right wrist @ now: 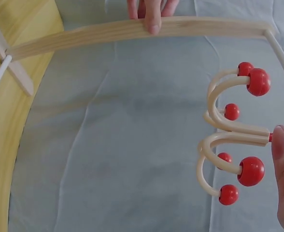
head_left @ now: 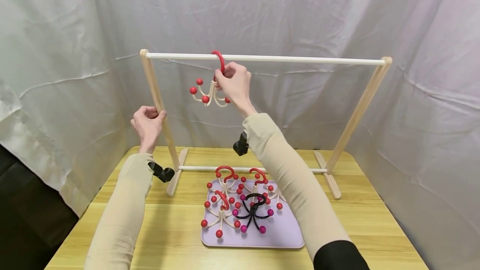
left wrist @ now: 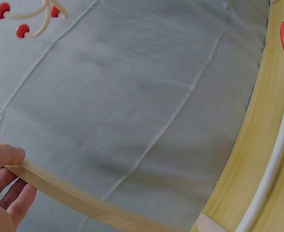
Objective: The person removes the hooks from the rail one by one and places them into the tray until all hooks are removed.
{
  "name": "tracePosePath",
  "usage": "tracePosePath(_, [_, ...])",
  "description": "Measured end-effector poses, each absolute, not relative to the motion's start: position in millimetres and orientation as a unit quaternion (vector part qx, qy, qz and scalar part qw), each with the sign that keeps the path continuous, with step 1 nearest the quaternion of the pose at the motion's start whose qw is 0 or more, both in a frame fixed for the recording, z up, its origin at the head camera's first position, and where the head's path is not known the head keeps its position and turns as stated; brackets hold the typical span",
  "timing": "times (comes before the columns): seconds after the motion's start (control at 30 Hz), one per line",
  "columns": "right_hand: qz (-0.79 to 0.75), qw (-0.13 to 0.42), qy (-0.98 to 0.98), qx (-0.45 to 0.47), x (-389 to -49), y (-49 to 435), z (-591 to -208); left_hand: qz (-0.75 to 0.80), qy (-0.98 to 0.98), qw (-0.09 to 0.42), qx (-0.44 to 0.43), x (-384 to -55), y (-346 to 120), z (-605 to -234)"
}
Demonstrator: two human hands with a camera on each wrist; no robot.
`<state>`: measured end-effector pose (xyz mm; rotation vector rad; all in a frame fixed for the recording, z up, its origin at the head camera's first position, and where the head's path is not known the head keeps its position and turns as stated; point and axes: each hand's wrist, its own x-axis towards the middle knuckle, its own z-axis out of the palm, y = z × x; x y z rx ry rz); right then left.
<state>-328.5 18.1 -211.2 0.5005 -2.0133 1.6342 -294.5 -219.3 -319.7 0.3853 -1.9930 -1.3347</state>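
My right hand (head_left: 235,84) pinches a multi-arm hook hanger (head_left: 212,91) at the base of its red hook, just below the rack's white top bar (head_left: 300,59). The red hook curves over that bar. Cream arms tipped with red balls spread out below the fingers, as the right wrist view also shows for the hanger (right wrist: 238,133). On the left, my left hand (head_left: 147,124) grips the rack's wooden upright (head_left: 153,80) between thumb and fingers. In the left wrist view, thumb and fingers lie on either side of the upright (left wrist: 79,200).
A lilac tray (head_left: 255,241) on the wooden table (head_left: 168,236) bears several more hangers, mostly red and cream, plus a black hanger (head_left: 253,209) with purple balls. The right upright (head_left: 358,113) and lower white bar (head_left: 202,168) complete the rack. Grey cloth (head_left: 281,20) hangs behind.
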Motion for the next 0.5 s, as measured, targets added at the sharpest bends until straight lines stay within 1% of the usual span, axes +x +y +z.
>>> tracePosePath(0.3, [0.683,0.217,-0.678,0.162,-325,42,-213,-0.510,-0.772,0.346,0.153,-295,-220,-319])
tracePosePath(0.5, [0.740,0.193,-0.621,0.173,-324,50,-212,-0.514,-0.767,0.352,0.150,-293,-220,-319])
